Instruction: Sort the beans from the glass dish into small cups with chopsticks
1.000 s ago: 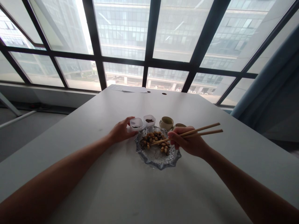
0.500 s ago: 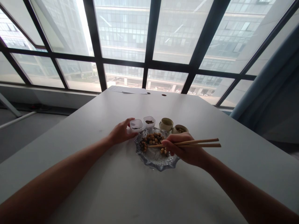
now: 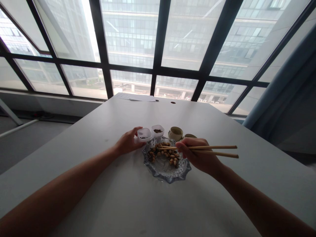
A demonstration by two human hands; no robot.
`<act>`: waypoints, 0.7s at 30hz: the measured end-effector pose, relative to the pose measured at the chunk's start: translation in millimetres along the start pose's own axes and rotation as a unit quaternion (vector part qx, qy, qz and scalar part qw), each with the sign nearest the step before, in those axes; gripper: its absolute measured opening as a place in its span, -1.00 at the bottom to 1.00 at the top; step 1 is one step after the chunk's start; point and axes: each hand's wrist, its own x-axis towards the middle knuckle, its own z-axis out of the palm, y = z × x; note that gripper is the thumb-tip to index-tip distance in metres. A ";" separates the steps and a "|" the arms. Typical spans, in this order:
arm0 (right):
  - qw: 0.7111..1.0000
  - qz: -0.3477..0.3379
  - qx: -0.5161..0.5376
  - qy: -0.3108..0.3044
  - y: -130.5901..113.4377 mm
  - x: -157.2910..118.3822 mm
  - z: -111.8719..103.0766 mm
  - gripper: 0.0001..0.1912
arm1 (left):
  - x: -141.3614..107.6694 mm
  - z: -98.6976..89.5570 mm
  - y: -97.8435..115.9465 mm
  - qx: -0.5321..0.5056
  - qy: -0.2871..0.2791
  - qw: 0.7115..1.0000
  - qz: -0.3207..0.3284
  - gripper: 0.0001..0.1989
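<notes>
My right hand (image 3: pixel 196 153) is closed around a pair of wooden chopsticks (image 3: pixel 217 147). Their tips reach into a scalloped glass dish (image 3: pixel 169 177), among a ring of mixed nuts and dark seeds (image 3: pixel 174 158). Whether the tips pinch a piece is too small to tell. My left hand (image 3: pixel 128 141) grips a small white plastic cup (image 3: pixel 144 134) by its left side, thumb in front and fingers behind; a few dark seeds lie in its bottom. Beside it stands a second white cup (image 3: pixel 158 130) with more dark seeds.
A greenish tea cup (image 3: pixel 175 133) stands behind the dish, and another tea cup (image 3: pixel 190 135) is partly hidden by my right hand. Paper sheets (image 3: pixel 138 97) lie at the white table's (image 3: pixel 103 197) far edge, before large windows. A blue curtain (image 3: pixel 278 79) hangs at the right.
My right hand has shifted slightly right, and the chopstick tips have moved up and right from the dish's left side toward its back. My left hand stays on the white cup.
</notes>
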 end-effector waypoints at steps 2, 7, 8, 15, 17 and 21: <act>0.999 -0.025 -0.018 0.009 -1.3 0.1 1.4 -0.57 | 0.1 0.1 0.1 0.000 -0.002 1.000 -0.001 -0.24; 0.998 -0.040 -0.043 0.030 -1.1 0.3 5.4 -0.59 | 0.5 -0.2 0.9 -0.001 -0.003 1.000 -0.002 -0.24; 0.998 -0.044 -0.047 0.026 -0.1 0.2 6.2 -0.59 | 0.5 -0.3 1.2 -0.001 -0.003 1.000 -0.002 -0.24; 0.986 -0.080 -0.145 -0.034 0.2 -2.0 4.1 -0.58 | 0.3 1.1 -0.8 0.000 -0.007 1.000 -0.004 -0.24; 0.982 -0.084 -0.159 -0.058 -1.8 -2.5 2.9 -0.57 | 0.4 1.9 -2.0 -0.001 -0.005 1.000 -0.001 -0.24; 0.986 -0.065 -0.131 -0.085 -5.0 -1.7 2.4 -0.55 | 0.6 2.0 -2.7 0.002 -0.005 1.000 -0.003 -0.24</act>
